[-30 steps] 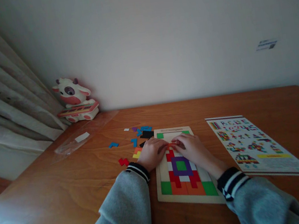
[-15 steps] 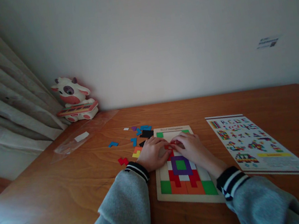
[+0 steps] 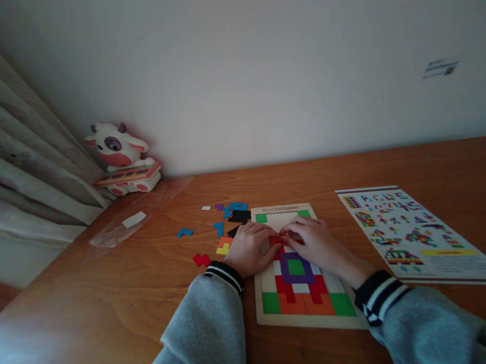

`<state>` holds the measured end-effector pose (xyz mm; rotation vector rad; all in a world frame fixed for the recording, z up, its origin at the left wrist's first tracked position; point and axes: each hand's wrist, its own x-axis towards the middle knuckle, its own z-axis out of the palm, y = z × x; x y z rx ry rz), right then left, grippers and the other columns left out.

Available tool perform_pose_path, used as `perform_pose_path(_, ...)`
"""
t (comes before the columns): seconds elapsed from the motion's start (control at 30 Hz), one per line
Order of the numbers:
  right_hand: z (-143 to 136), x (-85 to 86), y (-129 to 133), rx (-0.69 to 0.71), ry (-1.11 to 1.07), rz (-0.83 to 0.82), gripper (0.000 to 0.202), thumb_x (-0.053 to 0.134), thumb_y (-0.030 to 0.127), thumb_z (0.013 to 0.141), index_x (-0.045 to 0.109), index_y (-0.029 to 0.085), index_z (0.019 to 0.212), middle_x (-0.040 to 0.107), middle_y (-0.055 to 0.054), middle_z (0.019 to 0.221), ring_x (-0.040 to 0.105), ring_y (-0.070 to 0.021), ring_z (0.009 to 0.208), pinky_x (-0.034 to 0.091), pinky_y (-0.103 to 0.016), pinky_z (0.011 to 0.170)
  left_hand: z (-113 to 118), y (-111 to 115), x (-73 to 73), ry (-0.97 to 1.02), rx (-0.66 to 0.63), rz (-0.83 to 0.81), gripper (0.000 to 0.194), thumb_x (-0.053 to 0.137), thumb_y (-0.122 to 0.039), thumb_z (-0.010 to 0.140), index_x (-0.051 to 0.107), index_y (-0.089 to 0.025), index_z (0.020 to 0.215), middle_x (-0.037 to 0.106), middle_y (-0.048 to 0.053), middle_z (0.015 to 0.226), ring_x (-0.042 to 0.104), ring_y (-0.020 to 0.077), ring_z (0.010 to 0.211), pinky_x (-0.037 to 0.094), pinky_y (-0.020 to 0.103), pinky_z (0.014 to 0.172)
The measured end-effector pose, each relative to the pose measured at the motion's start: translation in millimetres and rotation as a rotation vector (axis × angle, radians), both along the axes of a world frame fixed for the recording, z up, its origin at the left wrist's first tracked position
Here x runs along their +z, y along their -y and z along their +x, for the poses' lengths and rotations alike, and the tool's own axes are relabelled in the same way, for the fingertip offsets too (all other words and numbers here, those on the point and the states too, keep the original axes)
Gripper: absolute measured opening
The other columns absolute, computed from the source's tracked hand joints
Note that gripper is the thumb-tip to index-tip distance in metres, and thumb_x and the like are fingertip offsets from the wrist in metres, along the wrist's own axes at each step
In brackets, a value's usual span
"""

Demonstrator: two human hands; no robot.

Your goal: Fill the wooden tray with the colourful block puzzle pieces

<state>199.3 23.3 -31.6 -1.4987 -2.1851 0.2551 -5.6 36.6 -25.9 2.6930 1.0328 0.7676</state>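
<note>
A wooden puzzle board [image 3: 312, 325] lies flat in front of me, its lower part laid with green, orange, red, white and purple pieces. The purple pieces [image 3: 285, 267] form a frame around a green square [image 3: 296, 267]. Over the upper half of the board, my left hand [image 3: 250, 250] is closed, thumb and fingertips at a red puzzle piece [image 3: 274, 241]. My right hand [image 3: 314, 239] comes from the other side, its fingers pinched on the same red area. The fingers partly hide the red piece's outline.
Loose blue [image 3: 218, 229], black [image 3: 240, 215], yellow [image 3: 223, 248] and red pieces [image 3: 200, 260] lie left of the board. A printed pattern sheet [image 3: 417, 234] is on the right. Clear plastic wrap [image 3: 113, 234] and a cow toy keyboard [image 3: 126, 163] sit at the back left.
The view has shifted very slightly. Both hands stay at the red piece, with only tiny finger movement.
</note>
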Motion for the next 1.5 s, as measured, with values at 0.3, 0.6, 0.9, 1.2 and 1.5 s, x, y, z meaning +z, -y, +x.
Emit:
perform_pose_path(0.3, -0.5, 2.6, 3.7, 0.014, -0.012, 0.01, 0.014, 0.06, 0.024, 0.091, 0.07, 0.025, 0.099, 0.07, -0.006, 0.104, 0.063, -0.0243, 0.101, 0.038, -0.04, 0.086, 1.2, 1.9, 3.1, -0.015, 0.006, 0.01, 0.02, 0.06, -0.035, 0.092, 0.068, -0.021, 0.105, 0.071, 0.005, 0.108, 0.063, 0.0229, 0.102, 0.047, 0.038, 0.092)
perform_pose_path(0.6, 9.1, 5.7, 6.5, 0.008, -0.097, 0.056, 0.022, 0.048, 0.033, 0.096, 0.069, 0.025, 0.1, 0.072, -0.006, 0.106, 0.064, -0.0246, 0.101, 0.037, -0.043, 0.087, -51.5, -13.9, 12.4, -0.078, 0.318, 0.106, 0.021, 0.057, -0.019, 0.087, 0.07, -0.021, 0.104, 0.072, 0.007, 0.106, 0.065, 0.0233, 0.098, 0.051, 0.039, 0.092)
perform_pose_path(0.9, 28.9, 7.7, 5.3, -0.01, -0.135, 0.139, 0.023, 0.047, 0.033, 0.096, 0.069, 0.024, 0.096, 0.073, -0.005, 0.1, 0.067, -0.0232, 0.093, 0.044, -0.039, 0.085, -92.8, -5.7, 23.6, -0.192, 0.134, 0.013, 0.019, 0.059, -0.026, 0.087, 0.071, -0.023, 0.102, 0.072, 0.004, 0.097, 0.068, 0.0196, 0.089, 0.053, 0.03, 0.081)
perform_pose_path(1.2, 43.0, 8.6, 6.8, -0.029, -0.126, 0.158, 0.023, 0.049, 0.035, 0.094, 0.07, 0.025, 0.096, 0.073, -0.006, 0.097, 0.067, -0.0237, 0.088, 0.047, -0.04, 0.082, -87.5, -6.7, 23.0, -0.253, 0.211, -0.019, 0.025, 0.061, -0.045, 0.09, 0.078, -0.027, 0.095, 0.07, 0.005, 0.103, 0.067, 0.0212, 0.092, 0.053, 0.032, 0.083)
perform_pose_path(1.5, 48.3, 5.6, 2.8, -0.028, -0.167, 0.168, 0.022, 0.05, 0.035, 0.094, 0.069, 0.025, 0.099, 0.072, -0.007, 0.1, 0.067, -0.0244, 0.092, 0.049, -0.04, 0.085, -64.5, -5.1, 11.1, 0.005, 0.459, -0.046, 0.025, 0.073, -0.024, 0.071, 0.074, -0.022, 0.096, 0.069, 0.005, 0.102, 0.069, 0.0215, 0.088, 0.056, 0.032, 0.082)
